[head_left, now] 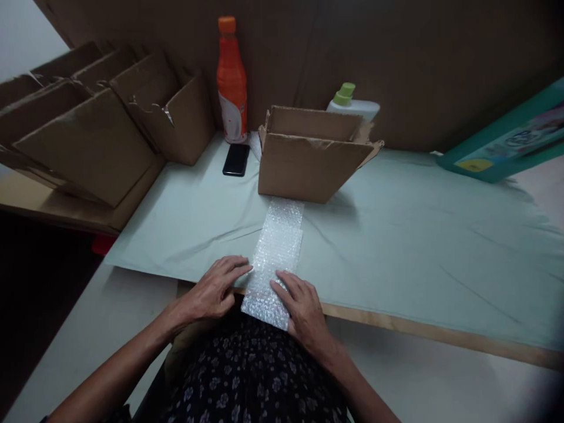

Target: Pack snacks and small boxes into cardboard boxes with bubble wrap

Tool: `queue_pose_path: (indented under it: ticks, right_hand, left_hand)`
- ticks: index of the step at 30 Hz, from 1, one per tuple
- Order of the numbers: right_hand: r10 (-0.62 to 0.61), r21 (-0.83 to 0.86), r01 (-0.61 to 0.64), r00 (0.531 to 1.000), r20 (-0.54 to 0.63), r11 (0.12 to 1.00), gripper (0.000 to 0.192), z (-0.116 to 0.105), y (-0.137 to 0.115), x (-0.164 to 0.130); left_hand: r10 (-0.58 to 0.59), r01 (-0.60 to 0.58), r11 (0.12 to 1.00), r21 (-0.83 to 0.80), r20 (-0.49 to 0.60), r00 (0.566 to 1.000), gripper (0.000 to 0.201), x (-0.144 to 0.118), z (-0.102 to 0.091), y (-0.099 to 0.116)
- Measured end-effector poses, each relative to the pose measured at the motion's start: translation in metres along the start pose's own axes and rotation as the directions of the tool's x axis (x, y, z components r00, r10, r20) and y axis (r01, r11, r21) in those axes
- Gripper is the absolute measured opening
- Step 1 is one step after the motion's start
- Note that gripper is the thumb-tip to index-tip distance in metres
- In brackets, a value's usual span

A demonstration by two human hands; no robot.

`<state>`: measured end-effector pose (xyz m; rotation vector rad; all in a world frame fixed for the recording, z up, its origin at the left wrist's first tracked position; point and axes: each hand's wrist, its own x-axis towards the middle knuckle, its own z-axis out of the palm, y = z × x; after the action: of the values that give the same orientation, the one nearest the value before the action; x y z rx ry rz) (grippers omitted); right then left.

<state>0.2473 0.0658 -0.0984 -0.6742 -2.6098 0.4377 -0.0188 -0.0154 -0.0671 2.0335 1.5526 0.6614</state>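
Note:
A long strip of bubble wrap [275,247] lies lengthwise on the pale green cloth [418,235], its near end hanging over the table's front edge. My left hand [215,289] rests flat with its fingertips touching the strip's left edge. On the near end of the strip lies my right hand [303,310], palm down with its fingers spread. Neither hand grips anything. An open cardboard box [308,158] stands just beyond the strip's far end.
An orange bottle [231,82] and a black phone [236,159] sit behind the box to the left. A white bottle with a green cap [352,103] stands behind it. Flattened cartons [88,123] are stacked at left. A teal package [506,141] leans at right.

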Motion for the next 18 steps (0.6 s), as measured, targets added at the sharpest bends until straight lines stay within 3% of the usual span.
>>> queue_pose_path:
  ticks: [4, 7, 12, 18]
  right_hand:
    - [-0.006, -0.02, 0.006, 1.0, 0.002, 1.0, 0.052, -0.002, 0.001, 0.007]
    - [-0.037, -0.025, 0.038, 0.999, 0.024, 0.999, 0.053, -0.008, 0.004, 0.011]
    - [-0.104, -0.014, 0.104, 0.995, 0.004, 0.994, 0.043, -0.014, 0.012, 0.017]
    - [-0.056, 0.194, 0.066, 0.997, -0.058, 0.979, 0.031, -0.019, 0.019, 0.024]
  left_hand:
    - [0.013, -0.015, 0.999, 0.043, 0.031, 0.999, 0.069, -0.001, 0.004, 0.001]
    - [0.01, -0.011, 0.998, 0.056, 0.026, 1.0, 0.069, 0.001, 0.008, 0.0]
    - [0.058, -0.054, 0.997, 0.047, -0.079, 0.995, 0.075, 0.003, 0.016, 0.002]
    - [0.107, -0.103, 0.994, 0.031, -0.176, 0.978, 0.082, 0.003, 0.032, 0.007]
